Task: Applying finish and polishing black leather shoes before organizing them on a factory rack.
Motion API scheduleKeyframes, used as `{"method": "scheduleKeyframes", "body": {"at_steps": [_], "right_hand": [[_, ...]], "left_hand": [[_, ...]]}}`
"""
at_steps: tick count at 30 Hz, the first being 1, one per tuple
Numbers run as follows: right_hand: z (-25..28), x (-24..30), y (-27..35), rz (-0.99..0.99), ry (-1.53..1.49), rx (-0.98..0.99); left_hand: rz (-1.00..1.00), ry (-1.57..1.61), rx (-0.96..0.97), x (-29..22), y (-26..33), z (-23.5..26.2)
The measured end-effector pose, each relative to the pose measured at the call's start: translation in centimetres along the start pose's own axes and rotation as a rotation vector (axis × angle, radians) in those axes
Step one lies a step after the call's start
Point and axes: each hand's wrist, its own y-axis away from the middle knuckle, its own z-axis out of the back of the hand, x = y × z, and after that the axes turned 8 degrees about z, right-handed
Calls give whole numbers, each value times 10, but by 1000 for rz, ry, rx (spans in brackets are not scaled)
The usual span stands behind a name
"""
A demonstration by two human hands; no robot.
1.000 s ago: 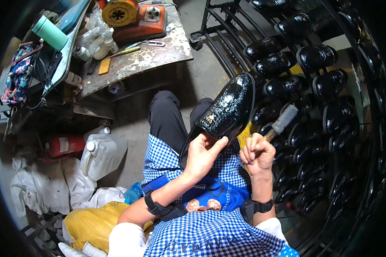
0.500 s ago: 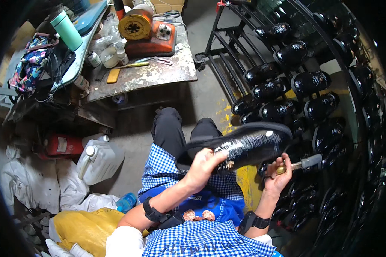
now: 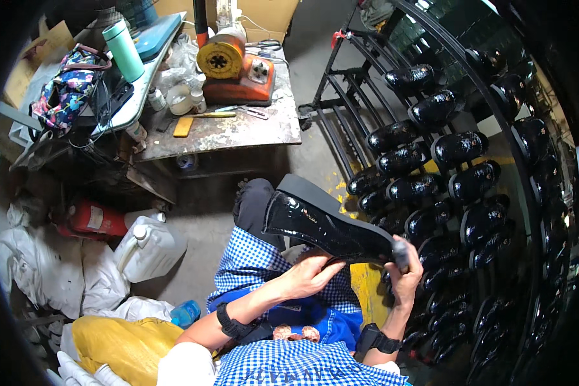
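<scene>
A glossy black shoe (image 3: 315, 225) is held slantwise over my lap, its side toward me. Its thick dark sole (image 3: 331, 206) faces up and away, and the heel end is at the upper left. My left hand (image 3: 312, 275) grips the shoe from below, near its middle; some of its fingers are hidden. At the shoe's right end, my right hand (image 3: 406, 276) is closed round a short tool with a flat grey end (image 3: 400, 253). That end lies against or very near the shoe's edge; I cannot tell whether they touch.
On the right, a black metal rack (image 3: 350, 109) bears many shiny black shoes (image 3: 460, 148). Ahead stands a worn workbench (image 3: 238, 135) with an orange machine (image 3: 241, 83). A white jug (image 3: 151, 248), red canister (image 3: 93, 219) and yellow sack (image 3: 125, 347) lie to the left.
The shoe has been turned so its side and sole edge now show instead of its glossy top. My right hand has brought the tool's grey end in from the right to the shoe.
</scene>
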Motion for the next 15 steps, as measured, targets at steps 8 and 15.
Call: {"method": "scheduleKeyframes", "body": {"at_steps": [8,15], "right_hand": [[11,31,8,198,485,152],[39,46,43,304,615,-102]], "left_hand": [[44,87,130,-23,-2,11],[262,147,279,-31,-18,-6]]}}
